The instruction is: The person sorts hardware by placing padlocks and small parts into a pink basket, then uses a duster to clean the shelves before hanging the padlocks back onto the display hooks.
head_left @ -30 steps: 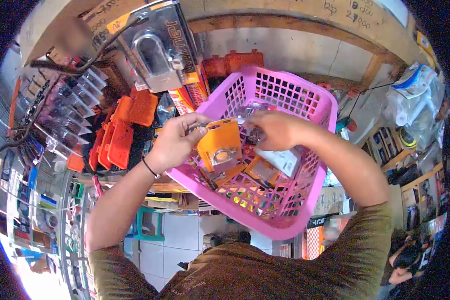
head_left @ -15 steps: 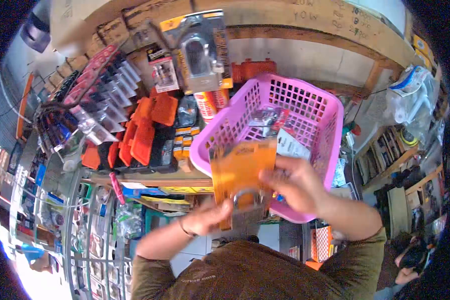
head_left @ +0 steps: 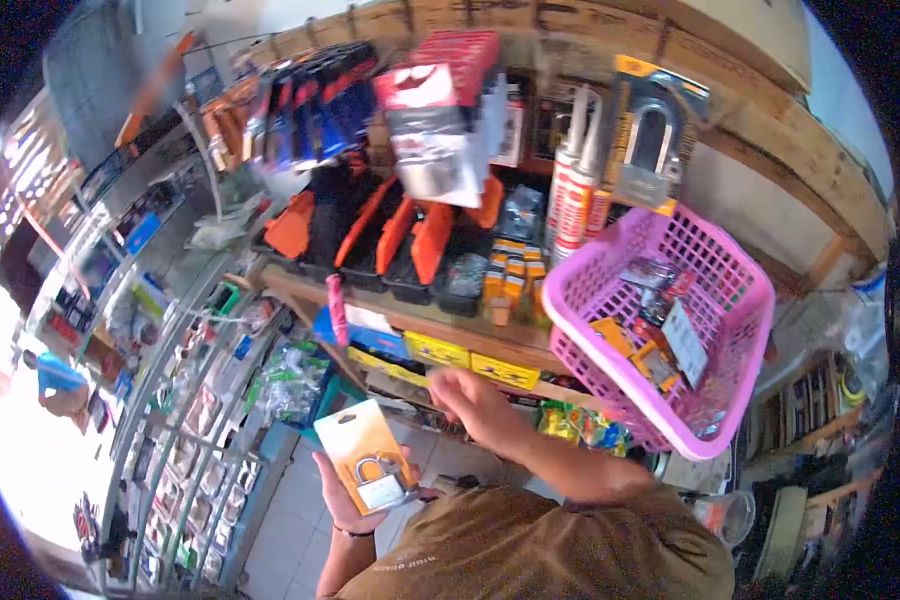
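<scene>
Left hand: the left hand (head_left: pixel 345 490) was closed around the orange cardboard blister card with a silver padlock (head_left: pixel 368 468), lowered well below and left of the pink perforated plastic basket (head_left: pixel 715 420).
Right hand: the right hand (head_left: pixel 467 397) had been taken off the card and was held empty, fingers loosely spread, between card and basket.
Change: the card had been carried out of the basket and down to chest height.
Meaning: one pack was judged to be singled out.
Surface: the basket was perched on the wooden shelf edge (head_left: pixel 410 322), with orange-and-black cases (head_left: pixel 400 235) left of it.
Room: a crowded hardware shop was seen, with hanging packs above the basket.

Shiny metal padlock (head_left: pixel 380 485) on glossy orange card; pink plastic basket (head_left: pixel 745 340).
</scene>
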`<state>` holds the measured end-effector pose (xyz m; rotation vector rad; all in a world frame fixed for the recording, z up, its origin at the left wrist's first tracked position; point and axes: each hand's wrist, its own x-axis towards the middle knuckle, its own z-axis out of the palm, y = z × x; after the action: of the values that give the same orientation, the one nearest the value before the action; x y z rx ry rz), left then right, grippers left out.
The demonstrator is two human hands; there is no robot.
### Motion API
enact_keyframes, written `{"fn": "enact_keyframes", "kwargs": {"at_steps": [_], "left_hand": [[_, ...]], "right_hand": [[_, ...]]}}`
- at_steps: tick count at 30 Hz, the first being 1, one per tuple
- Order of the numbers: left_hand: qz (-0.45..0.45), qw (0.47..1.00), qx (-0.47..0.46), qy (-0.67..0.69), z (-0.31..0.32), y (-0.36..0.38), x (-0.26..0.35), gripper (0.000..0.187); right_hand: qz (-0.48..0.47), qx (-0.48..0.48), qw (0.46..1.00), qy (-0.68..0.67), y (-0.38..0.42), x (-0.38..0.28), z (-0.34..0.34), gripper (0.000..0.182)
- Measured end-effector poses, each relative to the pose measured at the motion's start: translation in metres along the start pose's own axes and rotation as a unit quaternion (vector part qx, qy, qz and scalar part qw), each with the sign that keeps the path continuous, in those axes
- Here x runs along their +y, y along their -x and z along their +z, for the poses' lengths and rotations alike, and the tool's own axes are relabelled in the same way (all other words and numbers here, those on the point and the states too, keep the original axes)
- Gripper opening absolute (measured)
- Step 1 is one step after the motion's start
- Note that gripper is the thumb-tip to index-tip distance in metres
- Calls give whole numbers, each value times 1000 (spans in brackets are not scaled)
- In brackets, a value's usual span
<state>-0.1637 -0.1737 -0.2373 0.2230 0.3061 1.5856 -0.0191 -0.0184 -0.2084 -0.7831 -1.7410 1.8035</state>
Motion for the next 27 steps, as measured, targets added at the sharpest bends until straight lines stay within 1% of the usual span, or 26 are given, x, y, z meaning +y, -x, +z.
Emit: {"fn": "enact_keyframes", "kwargs": {"at_steps": [1, 2, 3, 5, 7, 9, 10, 11, 13, 14, 15, 16, 17, 18, 19, 20, 21, 22, 23, 24, 25, 26, 27], "left_hand": [[11, 1000, 3, 2, -7, 7, 3, 81], [53, 998, 15, -3, -12, 14, 5, 80], [96, 995, 28, -7, -17, 22, 4, 80], [126, 991, 47, -18, -24, 35, 4, 79], [167, 983, 54, -45, -26, 41, 2, 79], [191, 980, 46, -37, -29, 48, 1, 78], [214, 974, 57, -56, -35, 49, -1, 76], [233, 967, 67, -76, -41, 50, -3, 75], [241, 967, 77, -42, -46, 48, -3, 74], [243, 967, 82, -14, -49, 45, -3, 73], [242, 967, 84, -10, -53, 39, -1, 73], [267, 959, 92, -13, -58, 32, 1, 72], [289, 952, 100, -17, -60, 25, 3, 72], [300, 950, 73, -34, -58, 18, 10, 70], [288, 954, 68, -34, -58, 8, 17, 70], [354, 929, 101, -29, -59, -4, 23, 68], [416, 899, 135, -23, -58, -16, 25, 67], [381, 919, 89, -41, -48, -27, 28, 65], [348, 935, 44, -59, -33, -36, 32, 64], [340, 940, 2, -38, -12, -43, 32, 65], [333, 942, 4, -36, -11, -52, 30, 65], [319, 947, -18, -11, -14, -63, 28, 68], [304, 952, -43, 12, -13, -74, 26, 71]], "right_hand": [[18, -26, 999, -3, -38, 11, 7, 48], [90, -4, 990, -106, -73, 17, 18, 53], [165, 18, 965, -204, -105, 22, 29, 58], [210, -54, 929, -299, -170, 30, 44, 65], [168, -91, 922, -336, -208, 19, 66, 57], [182, -47, 922, -338, -216, -10, 89, 51], [176, -38, 916, -359, -232, -2, 95, 40], [182, -42, 917, -353, -238, 7, 94, 40], [154, -109, 896, -402, -239, 23, 84, 38], [150, -14, 934, -325, -210, 10, 92, 47], [134, -52, 941, -305, -179, 12, 86, 46], [118, -88, 947, -286, -146, 23, 75, 46], [104, -84, 964, -231, -115, 40, 69, 47], [48, -109, 990, -71, -88, 62, 53, 49], [-117, -42, 987, 105, -61, 78, 47, 46], [-68, -118, 990, 46, -36, 115, 28, 36], [-87, -152, 972, 160, -14, 118, 8, 30], [-100, -188, 939, 272, 7, 115, -7, 25], [-94, -179, 941, 271, 26, 115, -13, 25], [-43, -102, 963, 247, 44, 114, -17, 24], [8, -26, 975, 221, 59, 114, -21, 24], [12, -19, 975, 220, 72, 114, -27, 24], [21, -17, 966, 259, 82, 113, -34, 24]]}}
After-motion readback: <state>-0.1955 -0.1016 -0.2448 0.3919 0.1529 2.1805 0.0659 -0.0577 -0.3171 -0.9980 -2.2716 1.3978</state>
